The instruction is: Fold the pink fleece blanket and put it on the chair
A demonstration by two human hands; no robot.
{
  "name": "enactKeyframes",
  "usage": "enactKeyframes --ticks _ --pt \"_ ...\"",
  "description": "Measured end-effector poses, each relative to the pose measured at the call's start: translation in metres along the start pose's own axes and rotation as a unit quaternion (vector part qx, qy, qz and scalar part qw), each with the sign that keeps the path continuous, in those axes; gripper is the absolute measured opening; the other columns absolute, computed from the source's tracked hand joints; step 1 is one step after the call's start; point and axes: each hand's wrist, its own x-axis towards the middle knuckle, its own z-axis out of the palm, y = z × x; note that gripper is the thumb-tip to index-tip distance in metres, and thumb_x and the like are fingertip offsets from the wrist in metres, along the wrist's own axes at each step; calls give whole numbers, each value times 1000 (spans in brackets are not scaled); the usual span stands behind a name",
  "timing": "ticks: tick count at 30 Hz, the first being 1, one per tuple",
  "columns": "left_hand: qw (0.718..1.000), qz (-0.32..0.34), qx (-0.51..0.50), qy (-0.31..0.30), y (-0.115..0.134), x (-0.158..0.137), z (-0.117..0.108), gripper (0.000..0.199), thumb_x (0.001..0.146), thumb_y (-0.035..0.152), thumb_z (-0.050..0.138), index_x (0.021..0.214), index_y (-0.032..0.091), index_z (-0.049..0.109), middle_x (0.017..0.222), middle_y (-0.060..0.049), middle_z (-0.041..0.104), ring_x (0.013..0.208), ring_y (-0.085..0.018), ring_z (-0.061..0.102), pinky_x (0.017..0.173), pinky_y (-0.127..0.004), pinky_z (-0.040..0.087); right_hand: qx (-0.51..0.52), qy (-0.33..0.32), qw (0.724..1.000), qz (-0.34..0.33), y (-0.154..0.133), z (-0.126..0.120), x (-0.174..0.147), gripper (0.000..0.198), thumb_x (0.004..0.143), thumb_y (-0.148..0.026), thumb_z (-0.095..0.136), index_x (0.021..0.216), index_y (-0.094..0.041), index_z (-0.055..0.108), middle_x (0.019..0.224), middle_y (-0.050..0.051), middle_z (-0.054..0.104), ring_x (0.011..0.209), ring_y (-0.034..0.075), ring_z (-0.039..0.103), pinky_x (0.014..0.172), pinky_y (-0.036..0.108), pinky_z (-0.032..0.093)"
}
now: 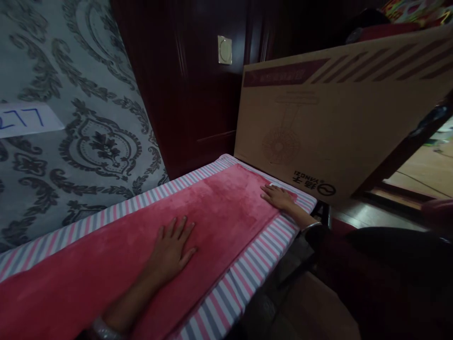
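Note:
A long red plush cloth (212, 222) lies spread lengthwise over a narrow table or board with a striped cover (244, 278) in pink, grey and white. My left hand (172, 248) rests flat on the cloth near its middle, fingers spread. Farther off, my right hand (278, 197) lies palm down by the cloth's far right end, fingers stretched out. A small white patch (272, 185), perhaps a label, shows just beyond its fingers. The cloth's pile looks lighter in streaks between the two hands.
A large cardboard box (318, 118) leans beyond the far end. Behind stands a dark red door or panel (198, 94) with a switch plate (224, 50). Patterned wallpaper (102, 141) lines the left side, bearing a paper (28, 119) marked 277.

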Motion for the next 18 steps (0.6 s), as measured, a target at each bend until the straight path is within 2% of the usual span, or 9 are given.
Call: enactKeyframes --ticks 3,6,9,11,13,15,18 --pt "1000 2 -8 10 0 -2 1 66 98 56 45 158 29 42 167 -14 34 153 -43 29 117 -70 28 40 34 998 37 -16 -14 27 37 101 -35 50 129 -24 71 135 12 69 130 30 60 113 42 39" --pt "1000 9 -27 6 -3 -3 -1 67 98 57 46 159 30 40 168 -13 33 153 -41 30 117 -68 29 65 57 995 42 -37 -18 65 42 101 -31 49 138 -21 65 137 13 68 128 26 62 107 31 44" --pt "998 11 -63 -20 -20 3 -10 64 100 54 42 159 30 40 166 -11 37 153 -35 33 120 -59 31 96 59 992 56 -54 -10 101 51 101 -31 50 149 -17 55 145 14 62 131 25 60 105 28 45" --pt "997 -35 -68 -18 -43 14 -20 60 101 48 37 155 25 47 164 -12 41 153 -32 34 122 -56 30 112 53 990 73 -61 -3 119 52 100 -31 52 149 -15 54 145 17 61 131 27 61 106 30 45" --pt "991 -120 -52 -9 -73 29 -31 60 100 44 33 149 17 53 160 -16 45 151 -33 38 121 -58 31 127 44 987 92 -64 4 132 49 98 -31 54 144 -14 59 140 19 65 128 28 63 105 34 47" --pt "977 -205 -46 -30 -103 44 -40 64 97 44 30 145 10 55 153 -21 53 142 -35 49 115 -56 39 142 40 983 108 -64 9 140 43 96 -31 58 135 -13 66 131 20 69 122 30 66 101 35 50" --pt "961 -254 -77 -76 -137 64 -47 65 94 47 27 129 8 66 131 -21 69 122 -34 65 103 -45 49 170 49 978 113 -59 15 149 33 89 -31 69 115 -12 74 112 18 76 108 30 72 90 33 53"
